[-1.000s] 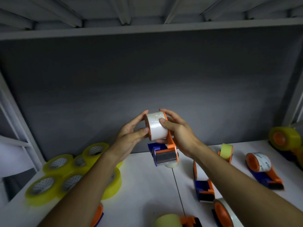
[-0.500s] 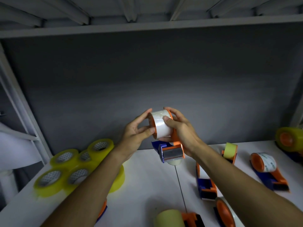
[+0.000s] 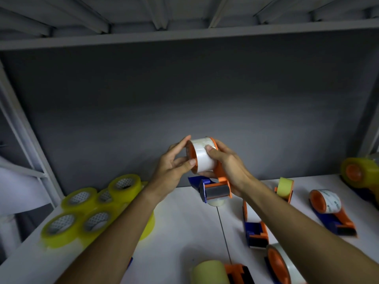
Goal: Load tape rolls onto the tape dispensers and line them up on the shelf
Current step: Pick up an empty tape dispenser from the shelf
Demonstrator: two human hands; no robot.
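Note:
I hold an orange and blue tape dispenser [image 3: 215, 187] in the air above the white shelf [image 3: 184, 222], with a white tape roll [image 3: 202, 156] sitting on its orange hub. My right hand [image 3: 227, 167] grips the dispenser's frame, thumb pressed on the roll's top. My left hand [image 3: 174, 162] pinches the roll's left rim between thumb and fingers. Several loose yellow tape rolls [image 3: 92, 210] are stacked at the left of the shelf.
Loaded dispensers lie on the right: one with a white roll [image 3: 328, 208], one with a yellow roll [image 3: 284, 187], a large yellow one [image 3: 359, 173] at the far right. More dispensers [image 3: 256, 230] sit near the front edge. A grey back panel [image 3: 184, 99] closes the shelf.
Both hands with the dispenser stay in nearly the same spot. My left fingers have shifted further onto the roll's rim, and more of the orange hub shows on the roll's left side.

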